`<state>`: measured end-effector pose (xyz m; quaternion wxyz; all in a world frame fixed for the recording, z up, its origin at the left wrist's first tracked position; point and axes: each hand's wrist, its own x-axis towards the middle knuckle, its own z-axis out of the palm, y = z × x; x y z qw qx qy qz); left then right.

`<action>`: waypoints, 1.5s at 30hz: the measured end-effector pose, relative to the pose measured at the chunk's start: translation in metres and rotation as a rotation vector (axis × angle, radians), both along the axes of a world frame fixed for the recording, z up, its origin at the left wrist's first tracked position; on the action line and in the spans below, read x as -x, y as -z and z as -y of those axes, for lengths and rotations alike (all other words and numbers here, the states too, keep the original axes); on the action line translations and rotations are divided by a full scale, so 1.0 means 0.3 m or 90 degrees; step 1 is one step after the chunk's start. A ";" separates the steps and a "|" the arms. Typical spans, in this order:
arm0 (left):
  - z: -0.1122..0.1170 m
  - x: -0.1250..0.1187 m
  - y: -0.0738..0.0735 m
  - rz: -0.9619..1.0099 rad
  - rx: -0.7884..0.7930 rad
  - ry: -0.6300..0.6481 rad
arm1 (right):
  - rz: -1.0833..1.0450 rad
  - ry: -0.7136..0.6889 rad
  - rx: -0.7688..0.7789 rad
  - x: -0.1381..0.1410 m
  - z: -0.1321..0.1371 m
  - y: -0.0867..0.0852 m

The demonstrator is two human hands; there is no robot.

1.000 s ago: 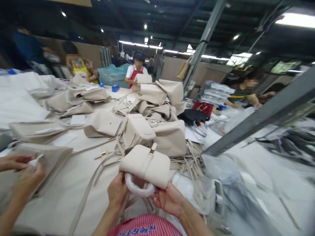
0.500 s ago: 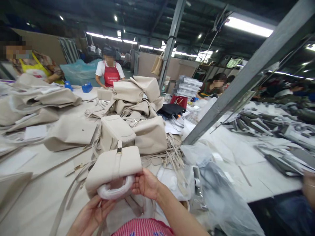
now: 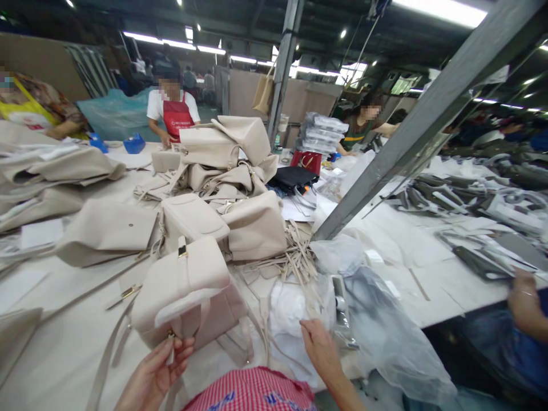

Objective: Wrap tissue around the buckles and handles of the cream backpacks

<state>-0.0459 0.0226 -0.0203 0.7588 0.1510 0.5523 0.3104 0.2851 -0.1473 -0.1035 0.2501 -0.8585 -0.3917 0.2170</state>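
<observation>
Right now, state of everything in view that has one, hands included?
Left hand: fingers closed at a small tab by the handle
Right hand: at the white wrapping; grip unclear
Front beige bag: flap down; clasp fastening unclear
Handle: wrapped in white
White wrapping: crumpled
Loose straps: tangled
Clear plastic sheet: crumpled
Wrapped packages: stacked
Ceiling light: lit

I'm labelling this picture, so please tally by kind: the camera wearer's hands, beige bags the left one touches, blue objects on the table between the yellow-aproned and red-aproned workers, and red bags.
Wearer's hands, left hand and right hand: 2
Beige bag at the left hand: 1
Blue objects: 2
Red bag: 1
Total: 6
</observation>
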 end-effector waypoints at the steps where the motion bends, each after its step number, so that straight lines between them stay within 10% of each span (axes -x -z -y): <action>1: -0.001 -0.002 -0.002 -0.005 0.001 -0.001 | 0.032 -0.003 0.003 0.000 -0.006 0.012; 13: 0.015 -0.002 -0.011 -0.039 -0.036 -0.011 | 0.119 -0.057 -0.009 -0.048 -0.128 0.102; 23: 0.017 0.020 0.002 -0.013 -0.046 0.044 | -0.109 0.007 -0.112 -0.117 -0.092 -0.047; 33: 0.045 -0.004 0.004 -0.027 -0.091 0.045 | -0.694 -0.243 -0.030 0.310 -0.322 -0.397; 45: 0.074 0.012 0.025 0.004 -0.144 -0.011 | -0.759 -0.415 0.060 0.647 -0.467 -0.464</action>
